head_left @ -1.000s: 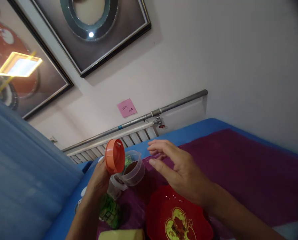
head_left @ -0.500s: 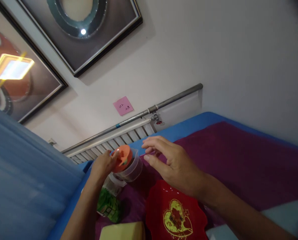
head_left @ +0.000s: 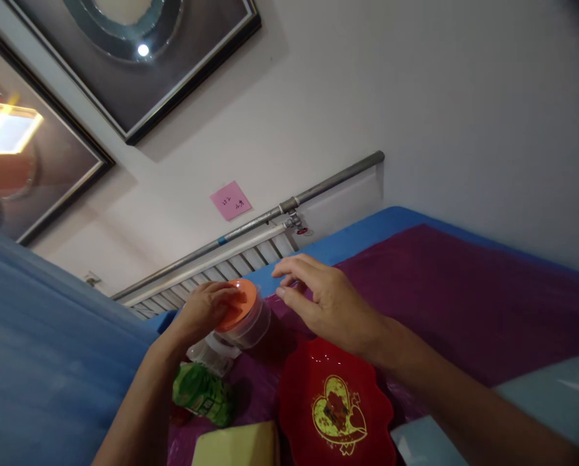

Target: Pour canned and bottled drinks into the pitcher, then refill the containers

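Two bare hands work around a translucent container [head_left: 256, 329] on the purple cover [head_left: 464, 291]. The left hand [head_left: 203, 312] has its fingers laid together over the orange lid [head_left: 241, 305] at the container's mouth; its thumb is hidden, so whether it pinches the lid or merely rests there cannot be told. The right hand [head_left: 329, 303] holds nothing: its fingers curve, with a wide gap to the thumb, near the container but apart from it.

A strip of clear rim shows beyond the lid's right edge, and whether the lid is fully seated is unclear. Good practice here would be to centre the lid, then press evenly, since force on one side could tip it. The right hand would serve best cupped against the container's wall as a brace. Its forearm deserves care above the red dish [head_left: 294, 414], and the left one near the green package [head_left: 204, 396].
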Motion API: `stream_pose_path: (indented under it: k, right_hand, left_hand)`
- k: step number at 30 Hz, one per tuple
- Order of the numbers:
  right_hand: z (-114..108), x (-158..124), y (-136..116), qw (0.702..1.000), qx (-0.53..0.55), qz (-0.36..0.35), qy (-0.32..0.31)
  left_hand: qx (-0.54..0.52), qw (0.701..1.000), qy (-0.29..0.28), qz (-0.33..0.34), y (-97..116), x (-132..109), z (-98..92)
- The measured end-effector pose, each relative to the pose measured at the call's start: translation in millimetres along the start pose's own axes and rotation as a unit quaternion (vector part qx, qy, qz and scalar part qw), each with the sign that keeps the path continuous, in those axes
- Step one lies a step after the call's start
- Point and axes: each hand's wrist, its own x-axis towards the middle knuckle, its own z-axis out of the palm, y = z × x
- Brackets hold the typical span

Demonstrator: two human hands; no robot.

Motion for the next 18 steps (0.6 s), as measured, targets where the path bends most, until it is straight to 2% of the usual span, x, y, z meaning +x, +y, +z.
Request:
stream_pose_path:
  k: [5,10,18]
  right_hand:
    - [0,1,7,1.0,-0.014,0.003,-0.002]
    - [-1,2,11,1.0,-0.015,0.005,0.003]
    - [-2,4,11,1.0,-0.018,0.011,0.007]
  left_hand:
    - [-0.063,0.997,-0.038,0.024,-2,6,-7.6]
    - [-0.11,0.992,-0.025,-0.051,-8,4,-17.7]
    - [-0.134,0.98,-0.097,-0.114,-9,7,-12.4]
